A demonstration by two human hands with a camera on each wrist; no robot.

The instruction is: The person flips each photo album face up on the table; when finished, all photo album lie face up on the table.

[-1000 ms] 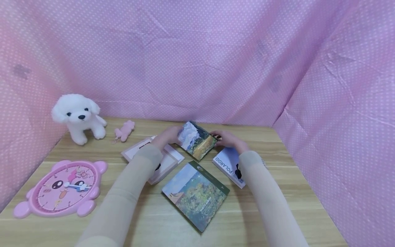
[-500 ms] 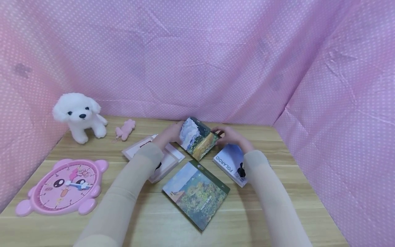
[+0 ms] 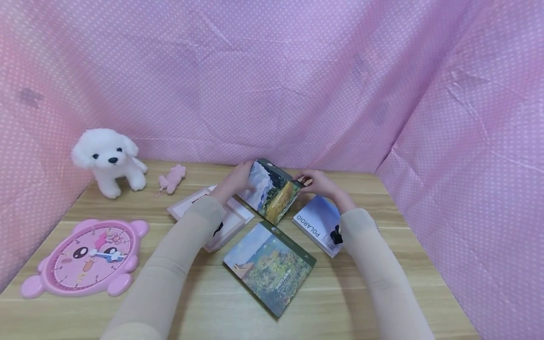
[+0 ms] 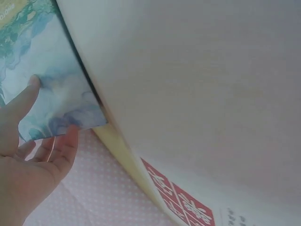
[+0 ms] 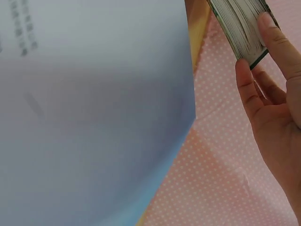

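In the head view, both hands hold a painted-cover photo album (image 3: 272, 191) at the middle back of the table. My left hand (image 3: 238, 180) grips its left corner; in the left wrist view the thumb lies over the cover (image 4: 56, 89) and the fingers curl at its edge. My right hand (image 3: 319, 183) pinches the right corner, thumb and fingertips at the page block (image 5: 242, 28) in the right wrist view. Nearer lies a second album (image 3: 272, 269) marked PHOTO ALBUM. A blue-white POLAROID book (image 3: 316, 219) lies under the right wrist, and a pale pink book (image 3: 231, 226) is partly hidden by the left forearm.
A pink cartoon clock (image 3: 87, 259) lies at front left. Behind it sit a white plush dog (image 3: 110, 163) and a small pink bear-shaped charm (image 3: 173, 178). Pink dotted cloth (image 3: 272, 85) encloses the wooden table (image 3: 425, 293) at the back and sides.
The held album's far edge has shifted back and its cover shows larger. Both hands have moved slightly back with it, the right one also a little rightward. The other things stay put.
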